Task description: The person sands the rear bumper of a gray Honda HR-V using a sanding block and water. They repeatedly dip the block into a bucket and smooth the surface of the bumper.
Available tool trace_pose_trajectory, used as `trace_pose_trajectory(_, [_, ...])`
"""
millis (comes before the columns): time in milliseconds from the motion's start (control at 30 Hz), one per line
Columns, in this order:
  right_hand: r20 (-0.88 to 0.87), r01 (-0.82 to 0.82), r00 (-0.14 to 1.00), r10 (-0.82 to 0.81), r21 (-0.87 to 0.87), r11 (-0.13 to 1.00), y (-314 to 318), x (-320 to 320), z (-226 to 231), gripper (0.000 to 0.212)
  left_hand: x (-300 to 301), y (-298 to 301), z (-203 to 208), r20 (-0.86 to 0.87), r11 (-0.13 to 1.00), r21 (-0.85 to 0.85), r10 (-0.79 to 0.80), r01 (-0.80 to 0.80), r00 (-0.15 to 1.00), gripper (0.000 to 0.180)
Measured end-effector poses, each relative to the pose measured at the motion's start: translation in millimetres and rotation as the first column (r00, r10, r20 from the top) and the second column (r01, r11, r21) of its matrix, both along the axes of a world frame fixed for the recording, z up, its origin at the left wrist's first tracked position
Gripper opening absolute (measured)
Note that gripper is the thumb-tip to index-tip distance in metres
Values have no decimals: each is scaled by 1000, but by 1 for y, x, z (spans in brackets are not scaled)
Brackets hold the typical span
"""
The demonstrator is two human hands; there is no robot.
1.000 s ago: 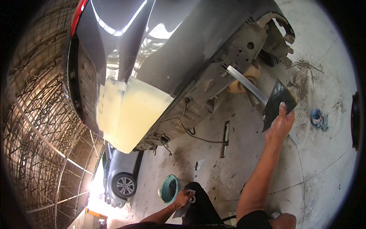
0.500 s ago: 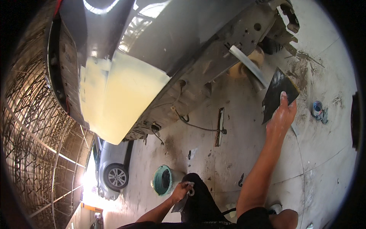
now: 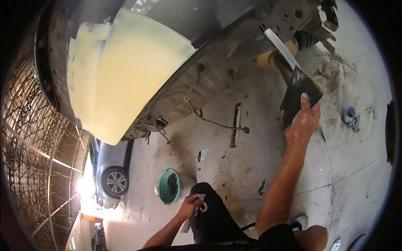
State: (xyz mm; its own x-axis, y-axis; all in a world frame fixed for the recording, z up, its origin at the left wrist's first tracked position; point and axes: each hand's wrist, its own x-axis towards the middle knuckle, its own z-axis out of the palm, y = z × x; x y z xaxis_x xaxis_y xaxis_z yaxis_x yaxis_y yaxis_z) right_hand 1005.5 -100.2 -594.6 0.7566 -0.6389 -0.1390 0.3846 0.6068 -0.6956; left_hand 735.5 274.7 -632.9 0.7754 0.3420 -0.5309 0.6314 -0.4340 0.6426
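My right hand (image 3: 302, 119) is closed round a flat, dark board (image 3: 299, 93) with a yellowish edge; the thumb lies on its top face and the other fingers are mostly underneath. Down by my leg, my left hand (image 3: 192, 205) is closed on a grey, flat-bladed scraper (image 3: 186, 225), whose handle is largely hidden. Ahead on the left is a dark car body panel with a broad patch of pale yellow filler (image 3: 130, 69). Neither hand touches that panel.
A green-rimmed bucket (image 3: 171, 186) stands left of my knee. A cable (image 3: 213, 122) hangs from the car's underside. A pale strip (image 3: 280, 47) juts from the body near the board. A small blue-labelled can (image 3: 349, 117) lies right; a silver car (image 3: 113, 167) is parked far left.
The view has shifted, so the car panel and bucket sit further left and higher. The board has moved slightly left in view and now overlaps the pale strip's end. Both hands keep their holds.
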Motion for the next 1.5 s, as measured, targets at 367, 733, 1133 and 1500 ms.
trace_pose_trajectory(367, [68,2,998,-2,1,1000,25,-1,-6,27,-13,8,-10,189,999,-45,20,-12,982,24])
trace_pose_trajectory(733, [54,-66,996,66,9,998,8,-16,-1,33,-6,1,-10,206,994,43,-108,101,973,25])
trace_pose_trajectory(1133, [50,-78,996,77,17,997,2,-3,-9,35,4,35,-38,235,996,23,-87,84,968,28])
trace_pose_trajectory(1500, [109,-57,993,48,79,995,8,23,-24,28,-5,68,-57,180,882,364,-382,300,906,41])
